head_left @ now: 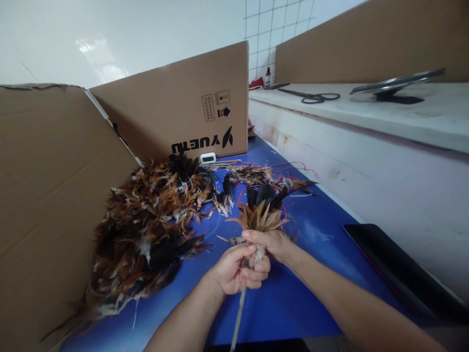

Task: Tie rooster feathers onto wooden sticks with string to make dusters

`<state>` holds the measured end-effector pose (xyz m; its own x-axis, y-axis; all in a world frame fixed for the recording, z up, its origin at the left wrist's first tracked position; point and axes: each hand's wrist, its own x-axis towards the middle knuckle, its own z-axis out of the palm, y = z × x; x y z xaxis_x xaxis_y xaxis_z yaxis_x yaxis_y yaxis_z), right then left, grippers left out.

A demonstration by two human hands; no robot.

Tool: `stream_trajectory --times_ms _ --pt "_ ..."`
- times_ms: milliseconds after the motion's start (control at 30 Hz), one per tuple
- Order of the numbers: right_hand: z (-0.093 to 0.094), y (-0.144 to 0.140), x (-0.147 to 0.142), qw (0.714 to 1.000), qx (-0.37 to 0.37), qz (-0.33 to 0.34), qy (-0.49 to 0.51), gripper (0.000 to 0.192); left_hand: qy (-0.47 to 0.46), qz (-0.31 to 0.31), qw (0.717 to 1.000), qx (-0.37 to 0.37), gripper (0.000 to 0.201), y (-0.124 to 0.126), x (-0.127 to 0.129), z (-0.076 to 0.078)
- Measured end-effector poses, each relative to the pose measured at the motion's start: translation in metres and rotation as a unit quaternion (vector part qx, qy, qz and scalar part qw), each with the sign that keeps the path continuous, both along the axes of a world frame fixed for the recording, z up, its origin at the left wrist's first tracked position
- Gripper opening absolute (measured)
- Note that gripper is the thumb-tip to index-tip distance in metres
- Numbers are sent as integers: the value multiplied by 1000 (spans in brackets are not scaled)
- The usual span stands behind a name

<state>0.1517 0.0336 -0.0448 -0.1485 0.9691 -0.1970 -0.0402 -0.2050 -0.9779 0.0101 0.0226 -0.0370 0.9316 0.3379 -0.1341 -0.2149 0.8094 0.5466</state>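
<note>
Head view, feather pile (146,230): large, loose on the blue surface (315,234), so we judge most work is left.
Bundle (261,215): small, few feathers bound on a thin stick (238,318).
Left hand (234,271): clenched around the bundle's base.
Right hand (273,244): pinching the quills.

A small craft workshop: loose feathers (146,230) heaped left of the grip on a blue tabletop (315,230), cardboard boxes (190,102) behind, scissors (311,96) on a tiled ledge.
</note>
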Motion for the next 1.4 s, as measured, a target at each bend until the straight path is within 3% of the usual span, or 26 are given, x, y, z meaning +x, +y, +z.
stream_trajectory --times_ms 133,267,400,533,867,1200,1400 --pt "6 -1 -3 998 -40 -49 -21 29 25 5 1000 -2 52 2 2 -2" --pt "9 0 -5 997 -43 -66 -27 24 105 83 991 6 49 0 7 -2" --pt "6 2 -5 997 -75 -19 -31 33 196 159 964 85 44 -4 10 0" --pt "0 4 -5 998 -66 21 -3 38 218 185 946 153 45 -6 11 3" --pt "-1 4 -4 998 -6 41 38 22 267 128 941 165 37 -4 7 8" --pt "8 3 -5 998 54 -7 6 15 180 105 970 123 36 -3 6 -1" --pt "8 6 11 994 16 50 99 30 105 113 984 93 26 1 -1 4"
